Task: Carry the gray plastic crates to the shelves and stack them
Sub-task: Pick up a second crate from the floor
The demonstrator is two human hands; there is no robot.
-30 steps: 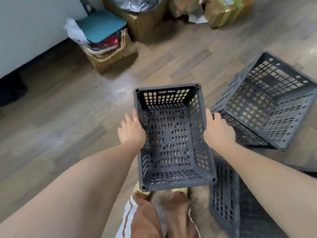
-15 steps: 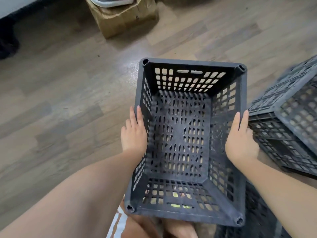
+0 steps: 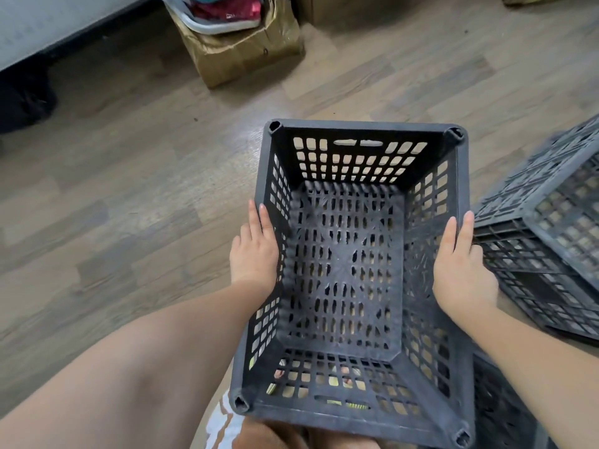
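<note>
Carrying step: left hand [image 3: 254, 254] and right hand [image 3: 462, 270], fingers straight, press the gray crate [image 3: 350, 270] between them; shelves unseen, next requiring transport there.

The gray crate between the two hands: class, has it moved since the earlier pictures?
Yes. The gray crate has risen toward the camera; it looks larger against the floor planks, carried between the left hand and right hand.

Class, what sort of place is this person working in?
Probably a room at home used for storage: wood-plank floor, a cardboard box of odds and ends, and spare crates lying about.
</note>
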